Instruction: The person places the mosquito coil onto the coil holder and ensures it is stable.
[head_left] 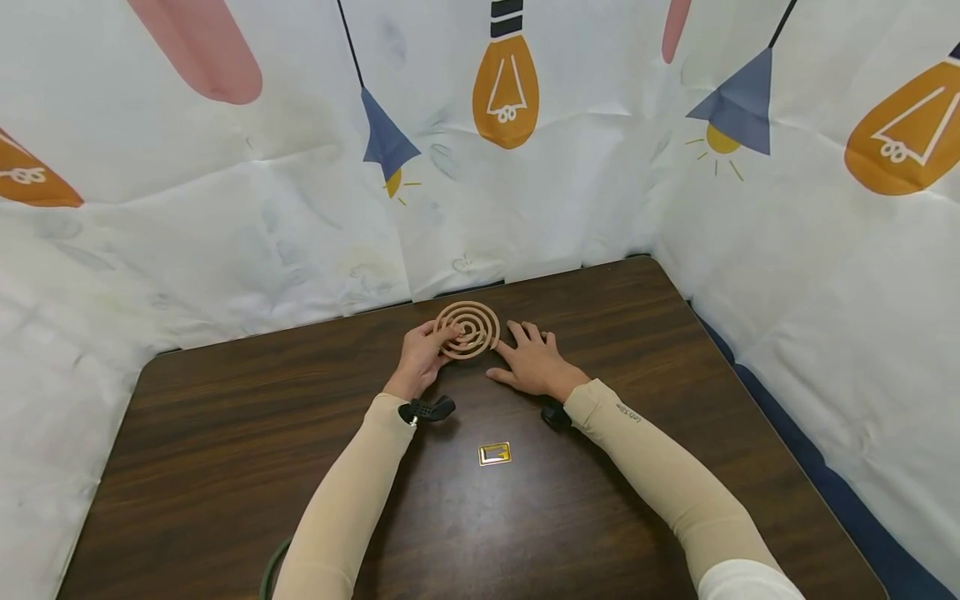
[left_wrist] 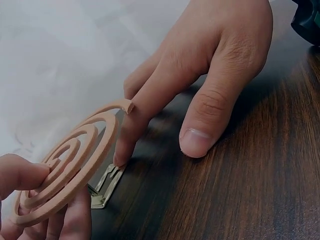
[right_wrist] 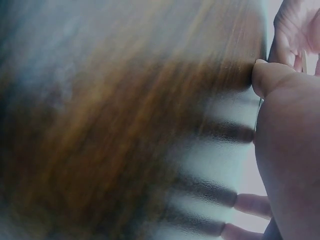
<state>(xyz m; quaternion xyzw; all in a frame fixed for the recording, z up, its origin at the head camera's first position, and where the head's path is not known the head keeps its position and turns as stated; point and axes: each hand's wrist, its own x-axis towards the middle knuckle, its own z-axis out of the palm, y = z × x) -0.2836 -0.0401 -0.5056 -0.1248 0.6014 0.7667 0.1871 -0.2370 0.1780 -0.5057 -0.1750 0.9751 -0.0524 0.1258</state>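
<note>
Evidently, the left hand point(head_left: 422, 358) is pinching a tan spiral coil point(left_wrist: 84, 156), its thumb pressing the face near the centre while other fingers are backing it from behind; that grip is probably sparing the slender outer loops from any squeeze. The coil is leaning at a steep tilt over the far part of the dark counter point(head_left: 240, 467), partly hiding a small metal plate point(left_wrist: 98, 202); whether the two are touching, I cannot tell. Meanwhile, the right hand point(head_left: 536, 367) is spreading its fingers rather than gripping anything, and its index fingertip point(left_wrist: 120, 159) is touching the plate's edge, perhaps because so thin and light a piece would otherwise be sliding about. Its thumb is pointing down toward the counter, possibly steadying the hand. The coil's loose outer end is sitting right by that index finger, contact being unclear. Nearer the person, a second gold-coloured plate point(head_left: 501, 455) is lying flat, well apart from both hands, its spot seemingly leaving the hands uncrowded.
</note>
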